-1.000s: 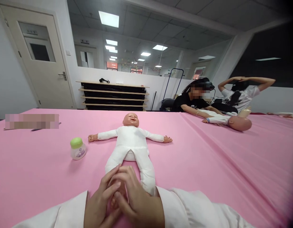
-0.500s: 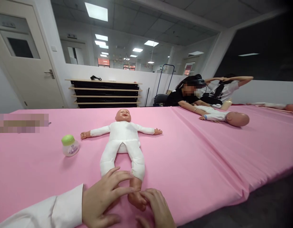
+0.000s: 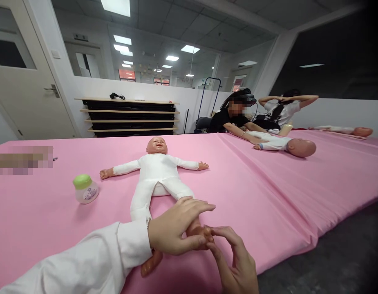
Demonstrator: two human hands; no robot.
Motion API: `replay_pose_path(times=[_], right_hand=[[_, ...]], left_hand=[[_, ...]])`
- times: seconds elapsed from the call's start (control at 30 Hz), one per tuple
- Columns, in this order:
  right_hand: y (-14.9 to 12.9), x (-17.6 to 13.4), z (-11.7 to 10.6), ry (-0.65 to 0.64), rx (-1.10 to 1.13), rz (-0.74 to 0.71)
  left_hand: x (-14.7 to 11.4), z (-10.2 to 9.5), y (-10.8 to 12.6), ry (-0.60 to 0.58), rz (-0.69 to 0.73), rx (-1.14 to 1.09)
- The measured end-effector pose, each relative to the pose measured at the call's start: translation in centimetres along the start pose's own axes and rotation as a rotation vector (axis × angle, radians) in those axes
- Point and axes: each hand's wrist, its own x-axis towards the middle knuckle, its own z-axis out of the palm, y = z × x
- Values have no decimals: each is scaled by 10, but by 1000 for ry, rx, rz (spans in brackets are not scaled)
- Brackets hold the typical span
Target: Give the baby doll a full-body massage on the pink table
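Observation:
A baby doll (image 3: 159, 167) in a white suit lies on its back on the pink-covered table, arms spread and feet toward me. My left hand (image 3: 178, 226) is around the lower part of the leg on the right, its thumb along the foot and its fingers stretched across the shin. With thumb and fingertips, my right hand (image 3: 234, 261) pinches the toes of that same foot (image 3: 208, 233). Below my left wrist shows the doll's other foot (image 3: 151, 263); my forearm hides part of that leg. To the left stands a jar (image 3: 86, 190) with a green lid.
A person in black (image 3: 230, 118) leans over a second doll (image 3: 300, 147) at the right. Behind sits another person (image 3: 282, 108) with raised arms. A third doll (image 3: 362, 131) lies farther right. Stacked boards (image 3: 130, 116) stand along the back wall. The table's edge runs down the right.
The held leg has swung to the right. My left hand has moved right and up onto the shin, and my right hand has gone from beside the foot to pinching its toes.

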Motion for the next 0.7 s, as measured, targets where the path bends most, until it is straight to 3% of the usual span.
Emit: replay_pose_path(times=[0.17, 0.37, 0.43, 0.57, 0.7], right_hand=[[7, 14, 11, 11, 39, -35], [19, 2, 32, 175, 112, 72], [18, -2, 35, 115, 208, 135], [15, -3, 38, -150, 364, 165], [17, -3, 47, -158, 281, 71]], left_hand=[[-7, 13, -6, 8, -9, 21], [-6, 19, -5, 63, -105, -17], [-5, 17, -5, 71, -109, -65], [-5, 16, -6, 110, -121, -176], [-6, 20, -9, 163, -138, -222]])
